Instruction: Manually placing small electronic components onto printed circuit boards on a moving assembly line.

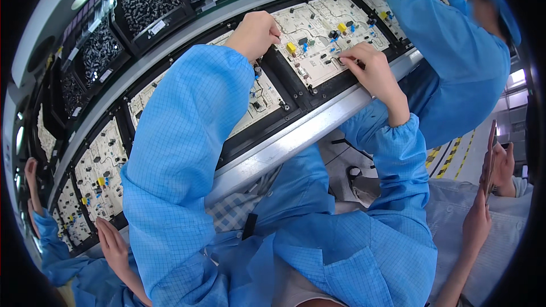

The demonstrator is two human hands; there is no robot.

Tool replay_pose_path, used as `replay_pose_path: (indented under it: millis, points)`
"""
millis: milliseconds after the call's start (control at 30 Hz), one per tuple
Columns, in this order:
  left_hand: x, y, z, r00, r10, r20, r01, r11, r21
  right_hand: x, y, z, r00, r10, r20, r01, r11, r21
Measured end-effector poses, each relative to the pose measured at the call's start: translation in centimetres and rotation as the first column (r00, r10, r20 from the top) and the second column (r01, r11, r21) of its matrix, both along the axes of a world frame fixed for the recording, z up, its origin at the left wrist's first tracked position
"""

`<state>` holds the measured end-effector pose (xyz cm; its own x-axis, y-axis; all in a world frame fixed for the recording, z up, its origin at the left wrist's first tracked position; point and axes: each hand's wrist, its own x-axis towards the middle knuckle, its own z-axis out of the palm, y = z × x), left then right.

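Observation:
Both my arms, in blue checked sleeves, reach over a row of cream circuit boards seated in black frames. My left hand (256,35) is closed, fingertips pinched together at the far left edge of one circuit board (315,17); what it holds, if anything, is hidden. My right hand (372,71) has its thumb and fingers drawn together low over the near side of the same board; anything between them is too small to name. A yellow block component (291,48), blue parts and small black parts stand on this board. My left forearm partly covers the neighbouring board (264,99).
Black bins of small dark parts (149,3) line the far side. A metal rail (284,148) runs along the near edge. One co-worker (455,74) sits close on the right, another's hand (114,247) is at left. A person at lower right holds a phone (488,159).

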<state>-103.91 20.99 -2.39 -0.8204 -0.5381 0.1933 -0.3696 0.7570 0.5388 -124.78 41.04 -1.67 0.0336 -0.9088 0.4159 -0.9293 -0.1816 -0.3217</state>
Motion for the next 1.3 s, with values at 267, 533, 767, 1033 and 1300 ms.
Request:
replay_pose_path:
  millis: [267, 533, 767, 1033, 1300]
  points:
    - [-0.4, 0.2, 1.0, 0.997, -0.043, 0.060, 0.044, 0.999, -0.023, 0.3, -4.1, 3.1, 1.000, 0.008, -0.028, -0.013, 0.988, -0.153]
    - [-0.6, 1.1, 1.4, 0.989, -0.048, 0.138, 0.036, 0.995, 0.094, 2.8, -14.2, 8.8, 0.989, 0.150, -0.012, -0.150, 0.970, -0.191]
    - [-0.4, 1.7, 1.0, 0.992, -0.004, 0.124, 0.004, 1.000, -0.002, 6.2, -18.3, 11.5, 0.977, 0.127, -0.169, -0.155, 0.975, -0.159]
    - [-0.7, 2.2, 1.1, 0.988, 0.034, 0.151, -0.027, 0.999, -0.044, 4.9, -27.0, 9.1, 0.904, 0.220, -0.368, -0.290, 0.946, -0.148]
    - [-0.7, 3.2, 1.8, 0.982, 0.062, 0.181, -0.038, 0.990, -0.133, 4.7, -30.4, 7.3, 0.858, 0.280, -0.430, -0.362, 0.924, -0.121]
